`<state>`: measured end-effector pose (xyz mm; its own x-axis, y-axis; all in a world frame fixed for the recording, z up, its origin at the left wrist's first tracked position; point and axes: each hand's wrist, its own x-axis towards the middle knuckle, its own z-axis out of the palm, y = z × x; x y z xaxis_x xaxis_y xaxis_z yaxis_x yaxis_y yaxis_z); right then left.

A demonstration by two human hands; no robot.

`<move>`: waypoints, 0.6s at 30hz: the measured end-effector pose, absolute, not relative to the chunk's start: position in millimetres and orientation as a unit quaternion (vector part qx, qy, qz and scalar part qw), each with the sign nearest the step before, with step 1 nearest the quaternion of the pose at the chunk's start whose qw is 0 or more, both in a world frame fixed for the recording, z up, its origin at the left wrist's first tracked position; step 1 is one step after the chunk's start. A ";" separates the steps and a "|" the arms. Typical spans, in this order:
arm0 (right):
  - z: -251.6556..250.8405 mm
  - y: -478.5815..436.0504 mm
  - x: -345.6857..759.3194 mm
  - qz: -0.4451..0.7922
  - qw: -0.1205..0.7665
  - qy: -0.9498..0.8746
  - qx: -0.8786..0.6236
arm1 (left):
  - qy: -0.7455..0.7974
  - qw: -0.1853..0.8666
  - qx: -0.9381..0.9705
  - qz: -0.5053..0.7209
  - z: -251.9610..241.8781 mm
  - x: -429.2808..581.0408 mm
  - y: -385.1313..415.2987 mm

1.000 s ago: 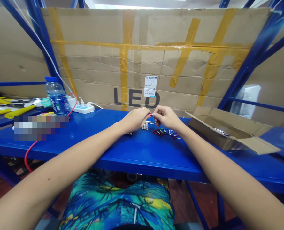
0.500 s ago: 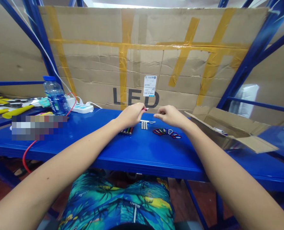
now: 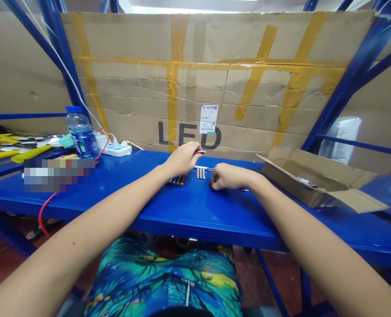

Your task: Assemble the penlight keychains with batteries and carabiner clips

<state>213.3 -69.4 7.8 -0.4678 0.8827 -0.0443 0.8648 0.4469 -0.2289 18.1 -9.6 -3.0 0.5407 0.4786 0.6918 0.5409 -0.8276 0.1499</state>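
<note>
Red tube [image 3: 200, 152] within left grip [image 3: 182, 160]

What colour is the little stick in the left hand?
The little stick is red; head view shows it.

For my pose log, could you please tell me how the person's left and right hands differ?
The left hand is held above the blue table; the right hand rests on it. The left hand pinches a small red piece; the right hand curls over the coloured clips, its grip hidden. Both are bare, near the silver pieces.
</note>
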 end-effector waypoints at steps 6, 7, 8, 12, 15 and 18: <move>10.5 -69.4 215.9 0.134 0.140 -0.861 -0.470 | -0.300 -0.009 -0.868 -0.395 -4.9 20.8 -12.5; 11.4 -67.6 218.1 0.150 0.177 -0.850 -0.473 | -0.300 -0.039 -0.862 -0.406 -5.3 22.3 -12.5; 12.2 -65.5 220.1 0.180 0.215 -0.831 -0.480 | -0.300 -0.083 -0.854 -0.417 -5.4 24.0 -12.5; 11.4 -57.9 223.0 0.356 0.336 -0.721 -0.491 | -0.280 -0.342 -0.796 -0.415 -1.8 29.7 -14.4; 8.1 -55.8 219.8 0.445 0.377 -0.672 -0.457 | -0.247 -0.468 -0.752 -0.393 2.2 30.9 -18.8; 6.0 -57.8 215.5 0.507 0.381 -0.646 -0.425 | -0.253 -0.456 -0.760 -0.388 1.2 31.1 -21.0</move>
<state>215.5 -57.8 6.0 -0.3473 0.9357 0.0614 0.1624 0.1244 -0.9789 31.1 -21.0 1.2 0.5710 0.7385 0.3586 0.0303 -0.4554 0.8898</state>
